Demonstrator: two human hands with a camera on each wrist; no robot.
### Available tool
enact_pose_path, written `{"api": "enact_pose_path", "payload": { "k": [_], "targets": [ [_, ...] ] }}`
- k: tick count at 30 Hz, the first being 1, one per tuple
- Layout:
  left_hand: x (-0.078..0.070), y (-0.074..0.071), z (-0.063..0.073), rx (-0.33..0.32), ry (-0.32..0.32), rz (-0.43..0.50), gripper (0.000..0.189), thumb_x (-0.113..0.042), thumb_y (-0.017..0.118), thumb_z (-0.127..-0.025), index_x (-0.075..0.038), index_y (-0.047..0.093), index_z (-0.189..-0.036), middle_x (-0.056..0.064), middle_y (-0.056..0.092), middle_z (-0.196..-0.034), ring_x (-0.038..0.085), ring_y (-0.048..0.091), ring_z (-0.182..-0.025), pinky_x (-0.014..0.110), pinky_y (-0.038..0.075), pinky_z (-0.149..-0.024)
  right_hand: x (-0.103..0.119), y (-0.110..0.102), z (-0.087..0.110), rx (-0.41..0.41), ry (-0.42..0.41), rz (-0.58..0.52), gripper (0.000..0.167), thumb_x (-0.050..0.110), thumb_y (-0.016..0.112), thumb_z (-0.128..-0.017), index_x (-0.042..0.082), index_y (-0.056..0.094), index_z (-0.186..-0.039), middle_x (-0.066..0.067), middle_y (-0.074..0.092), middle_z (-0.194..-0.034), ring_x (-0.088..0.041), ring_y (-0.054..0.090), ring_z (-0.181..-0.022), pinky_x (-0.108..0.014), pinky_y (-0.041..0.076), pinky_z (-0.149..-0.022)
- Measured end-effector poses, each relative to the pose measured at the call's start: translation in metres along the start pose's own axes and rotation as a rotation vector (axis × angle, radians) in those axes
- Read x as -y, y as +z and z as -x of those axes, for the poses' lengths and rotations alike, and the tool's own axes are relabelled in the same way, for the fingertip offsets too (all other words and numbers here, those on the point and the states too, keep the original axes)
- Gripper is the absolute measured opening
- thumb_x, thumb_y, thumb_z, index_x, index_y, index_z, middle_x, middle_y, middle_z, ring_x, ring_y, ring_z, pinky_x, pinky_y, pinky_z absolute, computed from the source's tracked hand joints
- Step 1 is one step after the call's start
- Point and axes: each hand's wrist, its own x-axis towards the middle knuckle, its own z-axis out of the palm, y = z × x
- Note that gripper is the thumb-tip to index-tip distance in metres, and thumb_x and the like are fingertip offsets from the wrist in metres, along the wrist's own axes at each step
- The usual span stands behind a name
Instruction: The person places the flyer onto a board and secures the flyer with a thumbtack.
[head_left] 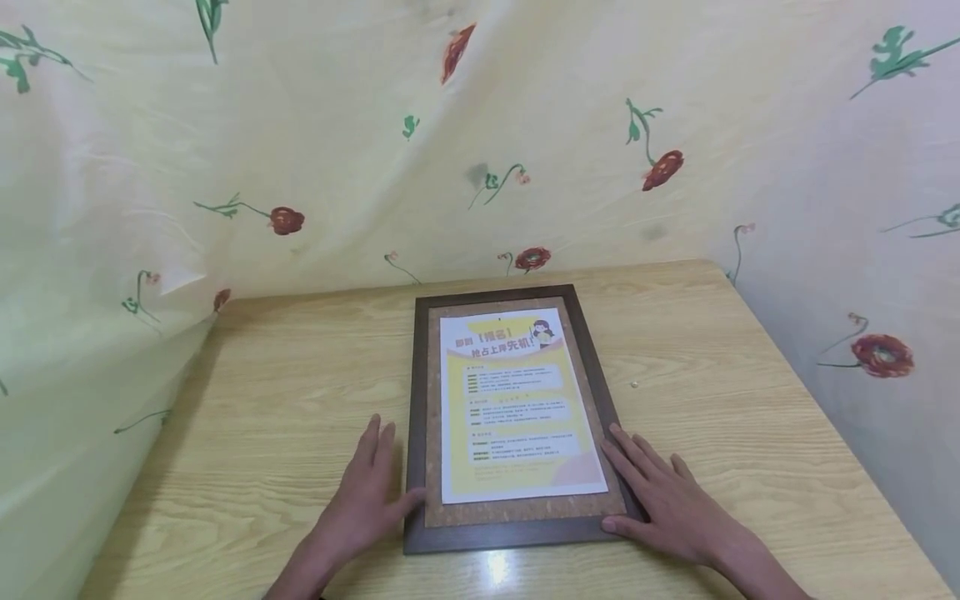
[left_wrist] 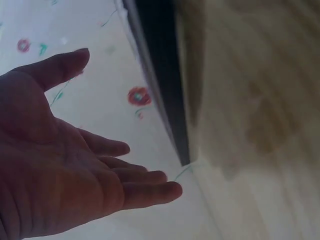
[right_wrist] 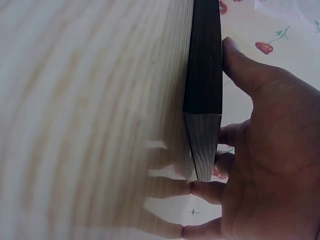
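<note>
A dark-brown framed cork board [head_left: 517, 536] lies flat on the table. Over its cork [head_left: 525, 510] is a yellow and white poster [head_left: 525, 392], printed with text and a cartoon figure, with a small dark pin [head_left: 499, 319] at its top middle. My left hand [head_left: 363, 492] is beside the frame's left side, fingers extended and thumb tip at the lower-left edge. On the other side, my right hand [head_left: 667, 504] rests against the lower-right edge, its thumb on the frame's corner. In the right wrist view, the frame's corner [right_wrist: 205, 75] stands beside the extended fingers.
The wood-grain table [head_left: 285, 400] extends around the board. A tiny shiny object [head_left: 633, 384] lies to the board's right. Cream cloth with red flowers [head_left: 360, 150] hangs behind the table and along both sides.
</note>
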Motion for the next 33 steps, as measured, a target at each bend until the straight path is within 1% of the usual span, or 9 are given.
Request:
{"api": "enact_pose_path", "payload": {
  "k": [2,4,6,9,13,17,23,30,33],
  "targets": [
    [0.0,0.005,-0.001,-0.005,0.041,-0.074,0.101,-0.036,0.08,-0.082,0.007,0.022,-0.153,0.029,0.006,-0.16,0.048,0.016,-0.143,0.064,0.024,-0.11,0.0,-0.001,0.0,-0.001,-0.002,-0.004,0.09,0.065,0.061,-0.087,0.011,0.035,-0.154,-0.012,0.026,-0.16,-0.044,0.034,-0.138,-0.078,0.032,-0.092],
    [0.001,0.009,-0.002,0.026,0.068,-0.108,0.106,-0.039,0.084,-0.077,0.006,0.024,-0.153,0.026,0.008,-0.161,0.047,0.016,-0.144,0.064,0.023,-0.11,0.001,-0.002,-0.001,0.0,-0.005,-0.005,0.09,0.065,0.06,-0.087,0.011,0.034,-0.154,-0.013,0.026,-0.16,-0.044,0.034,-0.138,-0.078,0.032,-0.092],
    [0.002,0.011,-0.003,0.083,0.078,-0.12,0.113,-0.042,0.087,-0.072,0.004,0.024,-0.154,0.023,0.008,-0.162,0.044,0.012,-0.146,0.064,0.02,-0.111,0.001,-0.002,-0.001,0.003,-0.003,-0.005,0.09,0.065,0.06,-0.087,0.011,0.034,-0.154,-0.012,0.025,-0.161,-0.044,0.033,-0.139,-0.077,0.032,-0.092],
    [0.003,0.013,-0.004,0.163,0.092,-0.127,0.119,-0.047,0.09,-0.065,-0.001,0.027,-0.155,0.019,0.01,-0.163,0.043,0.012,-0.147,0.066,0.019,-0.111,0.002,-0.002,-0.001,-0.006,-0.015,0.005,0.09,0.064,0.061,-0.087,0.01,0.034,-0.154,-0.013,0.026,-0.16,-0.045,0.034,-0.138,-0.077,0.033,-0.091],
    [0.006,0.013,-0.006,0.221,0.114,-0.129,0.122,-0.051,0.09,-0.061,-0.005,0.028,-0.155,0.018,0.012,-0.163,0.045,0.014,-0.146,0.07,0.021,-0.108,0.002,-0.003,-0.001,-0.011,-0.021,0.015,0.09,0.064,0.062,-0.087,0.01,0.035,-0.153,-0.013,0.026,-0.16,-0.045,0.035,-0.137,-0.077,0.034,-0.09],
    [0.008,0.013,-0.008,0.241,0.126,-0.137,0.121,-0.054,0.088,-0.061,-0.01,0.028,-0.156,0.017,0.011,-0.163,0.047,0.016,-0.145,0.07,0.022,-0.107,0.001,-0.002,0.0,0.007,-0.004,0.004,0.09,0.065,0.06,-0.087,0.011,0.033,-0.154,-0.012,0.024,-0.161,-0.044,0.033,-0.139,-0.077,0.032,-0.092],
    [0.008,0.014,-0.011,0.25,0.145,-0.159,0.117,-0.054,0.088,-0.06,-0.018,0.032,-0.156,0.02,0.01,-0.163,0.051,0.018,-0.143,0.072,0.021,-0.106,0.0,-0.001,0.001,0.015,0.012,-0.007,0.091,0.066,0.06,-0.087,0.012,0.031,-0.155,-0.011,0.023,-0.162,-0.045,0.032,-0.139,-0.078,0.03,-0.093],
    [0.008,0.014,-0.01,0.248,0.182,-0.187,0.109,-0.052,0.088,-0.062,-0.017,0.039,-0.153,0.023,0.012,-0.162,0.051,0.022,-0.141,0.074,0.024,-0.103,0.001,-0.001,-0.001,0.037,0.026,-0.02,0.092,0.068,0.058,-0.087,0.014,0.03,-0.156,-0.01,0.022,-0.162,-0.044,0.031,-0.14,-0.078,0.029,-0.093],
    [0.008,0.014,-0.009,0.248,0.184,-0.191,0.107,-0.052,0.088,-0.063,-0.015,0.041,-0.152,0.023,0.012,-0.161,0.052,0.022,-0.141,0.074,0.024,-0.103,0.001,-0.001,-0.001,0.04,0.026,-0.021,0.092,0.068,0.058,-0.087,0.013,0.031,-0.156,-0.01,0.023,-0.162,-0.044,0.031,-0.14,-0.078,0.03,-0.094]
  ]
}}
